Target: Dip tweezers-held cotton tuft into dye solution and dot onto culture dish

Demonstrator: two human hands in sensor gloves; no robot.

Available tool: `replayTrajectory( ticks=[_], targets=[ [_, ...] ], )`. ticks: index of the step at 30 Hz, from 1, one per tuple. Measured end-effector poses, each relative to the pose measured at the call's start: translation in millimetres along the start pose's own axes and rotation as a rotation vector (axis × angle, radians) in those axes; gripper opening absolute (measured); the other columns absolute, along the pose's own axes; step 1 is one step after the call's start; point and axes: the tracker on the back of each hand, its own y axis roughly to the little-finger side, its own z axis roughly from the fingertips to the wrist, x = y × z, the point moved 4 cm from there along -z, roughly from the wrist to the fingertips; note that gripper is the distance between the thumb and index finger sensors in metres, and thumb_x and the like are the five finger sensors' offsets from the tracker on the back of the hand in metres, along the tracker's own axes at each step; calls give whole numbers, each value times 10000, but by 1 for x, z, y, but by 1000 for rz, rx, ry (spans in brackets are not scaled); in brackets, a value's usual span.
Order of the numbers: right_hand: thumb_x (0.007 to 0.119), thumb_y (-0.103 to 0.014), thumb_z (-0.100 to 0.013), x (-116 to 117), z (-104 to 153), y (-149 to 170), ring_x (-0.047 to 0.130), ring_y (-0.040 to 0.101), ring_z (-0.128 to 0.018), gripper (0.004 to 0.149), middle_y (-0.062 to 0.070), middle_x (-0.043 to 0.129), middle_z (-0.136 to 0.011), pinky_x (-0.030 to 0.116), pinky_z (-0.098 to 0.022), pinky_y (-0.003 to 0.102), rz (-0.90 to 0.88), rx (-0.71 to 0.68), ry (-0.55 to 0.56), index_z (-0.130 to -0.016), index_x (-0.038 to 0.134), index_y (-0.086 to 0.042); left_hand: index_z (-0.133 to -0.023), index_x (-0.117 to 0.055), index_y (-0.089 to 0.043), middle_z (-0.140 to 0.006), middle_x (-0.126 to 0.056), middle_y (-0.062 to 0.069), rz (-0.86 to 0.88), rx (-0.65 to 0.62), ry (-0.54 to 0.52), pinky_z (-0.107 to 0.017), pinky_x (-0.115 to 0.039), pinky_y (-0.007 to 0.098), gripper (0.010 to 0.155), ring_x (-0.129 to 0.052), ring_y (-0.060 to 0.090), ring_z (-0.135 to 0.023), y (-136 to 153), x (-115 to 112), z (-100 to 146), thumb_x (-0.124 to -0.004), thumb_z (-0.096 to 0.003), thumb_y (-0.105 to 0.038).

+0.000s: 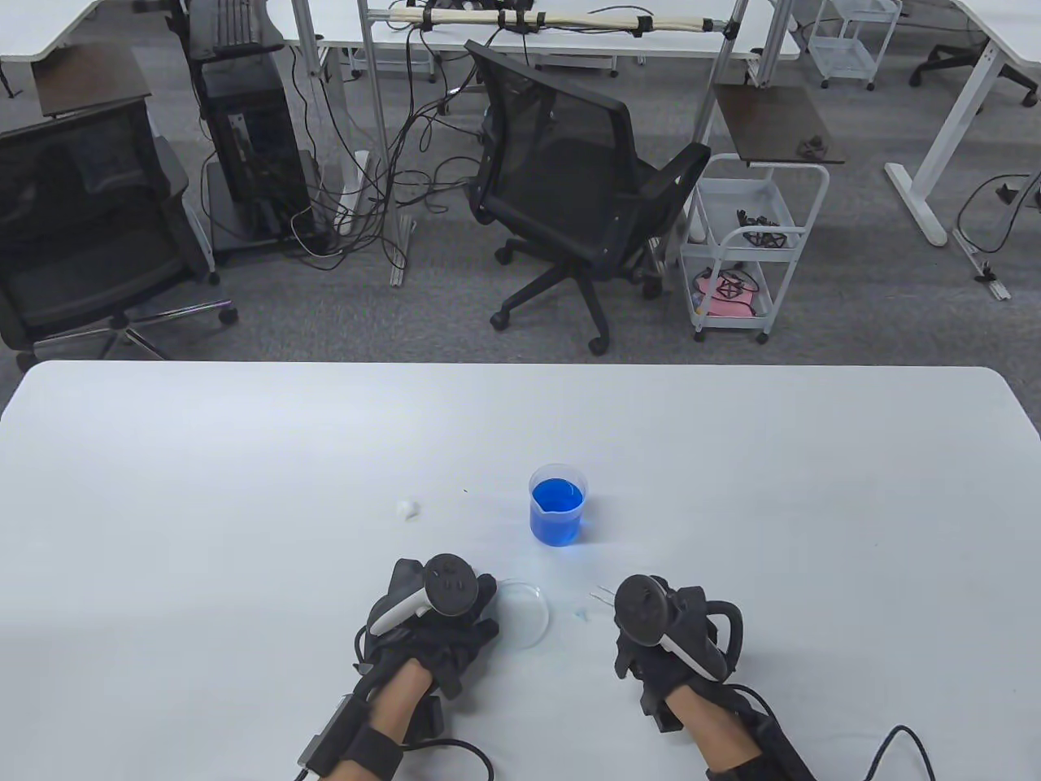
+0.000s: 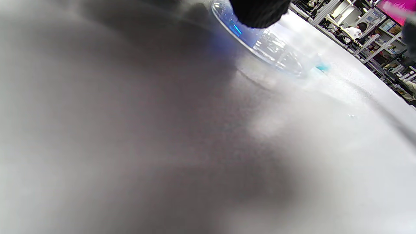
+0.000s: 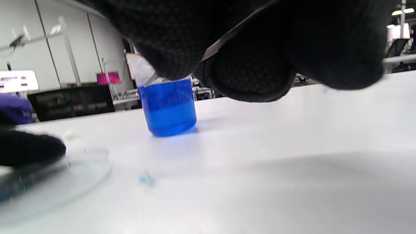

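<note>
A clear culture dish (image 1: pixel 527 614) lies flat near the table's front edge. My left hand (image 1: pixel 439 618) rests at its left rim, and a fingertip (image 2: pixel 256 13) touches the dish (image 2: pixel 273 52). My right hand (image 1: pixel 655 630) grips thin metal tweezers (image 1: pixel 603 595), whose tips point left, low over the table; the metal shows between the fingers (image 3: pixel 221 45). A small blue-stained cotton tuft (image 1: pixel 580 612) lies on the table between the dish and the tweezers' tips, also in the right wrist view (image 3: pixel 145 178). A beaker of blue dye (image 1: pixel 557 508) stands behind them.
A white cotton tuft (image 1: pixel 407 510) lies on the table to the left of the beaker. The white table (image 1: pixel 244 488) stretches wide on both sides. Office chairs and a cart stand on the floor beyond its far edge.
</note>
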Motion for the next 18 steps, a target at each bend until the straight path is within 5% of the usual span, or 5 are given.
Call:
replayTrajectory(
  ticks=[7, 18],
  targets=[
    [856, -303, -344, 30, -17, 7, 1004, 285, -516, 511, 269, 835, -829, 907, -349, 455, 65, 106, -109, -776, 884, -32, -1155, -242, -197, -1232, -110, 204, -2, -4, -2, -659, -151, 773, 665, -88, 501, -1063, 0, 0, 0, -607, -636, -395],
    [875, -347, -363, 66, -18, 3, 946, 279, -522, 523, 254, 829, -826, 874, -330, 428, 234, 98, -214, -788, 858, -41, -1153, -232, -206, -1230, -100, 192, 0, -8, -4, -661, -139, 760, 663, -77, 490, -1062, -1, -3, 1, -596, -637, -407]
  ],
)
